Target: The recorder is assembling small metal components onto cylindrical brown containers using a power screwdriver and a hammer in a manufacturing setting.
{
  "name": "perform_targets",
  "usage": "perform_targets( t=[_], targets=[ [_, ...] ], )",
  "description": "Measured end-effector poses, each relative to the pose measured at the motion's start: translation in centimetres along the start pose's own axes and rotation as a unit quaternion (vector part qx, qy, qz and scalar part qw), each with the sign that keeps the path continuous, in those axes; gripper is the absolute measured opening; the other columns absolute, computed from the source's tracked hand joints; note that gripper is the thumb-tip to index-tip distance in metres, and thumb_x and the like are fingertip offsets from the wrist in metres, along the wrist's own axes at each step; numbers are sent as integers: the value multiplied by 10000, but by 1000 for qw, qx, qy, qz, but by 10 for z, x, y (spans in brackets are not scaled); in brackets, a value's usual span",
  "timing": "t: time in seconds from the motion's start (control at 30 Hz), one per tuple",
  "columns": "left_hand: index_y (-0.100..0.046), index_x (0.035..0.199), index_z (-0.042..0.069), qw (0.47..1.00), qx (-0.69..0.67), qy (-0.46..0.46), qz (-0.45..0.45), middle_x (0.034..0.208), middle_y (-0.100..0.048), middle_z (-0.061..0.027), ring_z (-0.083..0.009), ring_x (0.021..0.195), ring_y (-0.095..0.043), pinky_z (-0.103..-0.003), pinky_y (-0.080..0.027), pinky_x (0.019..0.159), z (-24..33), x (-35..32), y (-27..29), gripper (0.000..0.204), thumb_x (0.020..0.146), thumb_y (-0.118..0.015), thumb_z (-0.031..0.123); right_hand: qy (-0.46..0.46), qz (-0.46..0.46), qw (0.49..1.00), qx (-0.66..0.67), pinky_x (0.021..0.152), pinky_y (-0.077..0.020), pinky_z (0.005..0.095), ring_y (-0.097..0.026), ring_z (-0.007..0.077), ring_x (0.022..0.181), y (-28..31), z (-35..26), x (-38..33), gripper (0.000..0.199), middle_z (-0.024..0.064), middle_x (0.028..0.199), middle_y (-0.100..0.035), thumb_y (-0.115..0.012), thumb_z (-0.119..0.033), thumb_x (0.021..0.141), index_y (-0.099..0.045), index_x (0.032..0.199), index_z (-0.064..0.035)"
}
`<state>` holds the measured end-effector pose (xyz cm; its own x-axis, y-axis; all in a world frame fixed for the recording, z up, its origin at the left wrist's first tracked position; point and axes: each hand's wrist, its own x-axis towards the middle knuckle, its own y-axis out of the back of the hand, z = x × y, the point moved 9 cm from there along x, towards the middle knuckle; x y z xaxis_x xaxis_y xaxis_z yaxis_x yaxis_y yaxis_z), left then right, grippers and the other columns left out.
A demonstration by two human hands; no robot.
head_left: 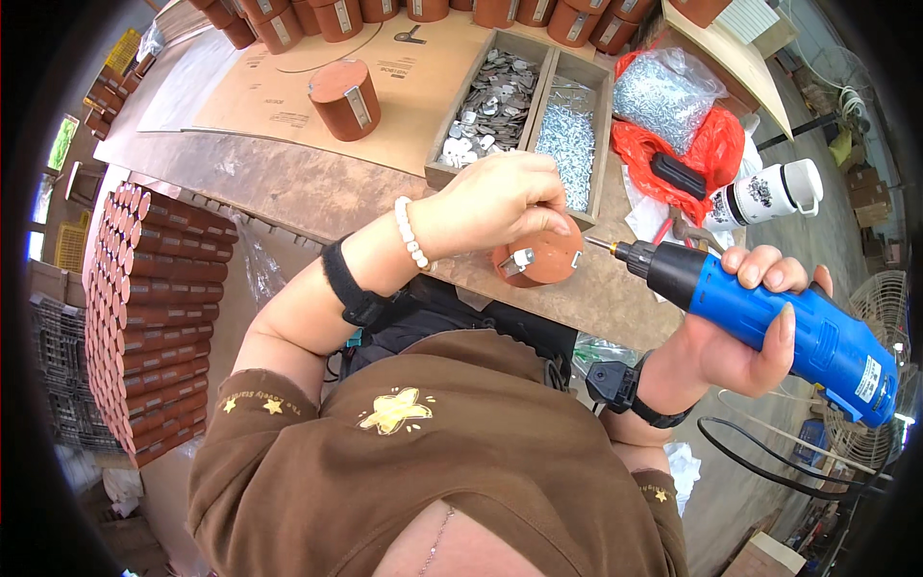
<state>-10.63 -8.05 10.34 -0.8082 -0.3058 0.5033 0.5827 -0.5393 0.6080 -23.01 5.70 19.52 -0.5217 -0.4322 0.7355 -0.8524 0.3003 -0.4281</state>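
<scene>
Currently, a blue electric screwdriver (812, 332) is being gripped by the wrapped fingers of the right hand (735, 351), its bit being pointed leftward, just beside a terracotta-coloured cylinder (552, 262) that is being supported near the workbench (615, 310) edge. Over this cylinder, the left hand (510, 195) is being held with fingers curled; whether anything is being pinched cannot be told. Beyond, small metal plates (500, 87) and screws (567, 139) are being contained in separate compartments of a wooden tray (604, 125).

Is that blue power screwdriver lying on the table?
No, the blue power screwdriver is held in the person's right hand, its tip pointing toward a round reddish-brown box.
</scene>
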Motion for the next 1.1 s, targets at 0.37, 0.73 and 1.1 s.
perform_targets(
  t=[0.37,0.73,1.1],
  targets=[
    [-605,760,43,993,-106,21,37,681,-588,-69,-195,631,-557,-282,-441,564,13,-11,4,192,620,-716,114,-13,-22,999,21,598,-443,372,-489,223,674,-11,8,-3,521,102,816,-494,-514,-142,731,-308,1192,-18],
    [-632,756,26,985,-163,30,53,700,-595,-62,-163,641,-559,-255,-445,576,12,-13,4,168,615,-716,64,-1,-7,1000,26,583,-434,372,-480,221,671,-12,1,-7,531,99,804,-474,-518,-146,732,-292,1196,-21],
    [-630,763,19,979,-200,33,8,686,-591,-63,-155,625,-555,-258,-440,570,16,-12,-8,133,685,-680,115,12,-61,997,39,547,-432,376,-472,217,644,-19,-6,-9,573,108,805,-452,-514,-124,723,-251,1221,-22]
  ],
)
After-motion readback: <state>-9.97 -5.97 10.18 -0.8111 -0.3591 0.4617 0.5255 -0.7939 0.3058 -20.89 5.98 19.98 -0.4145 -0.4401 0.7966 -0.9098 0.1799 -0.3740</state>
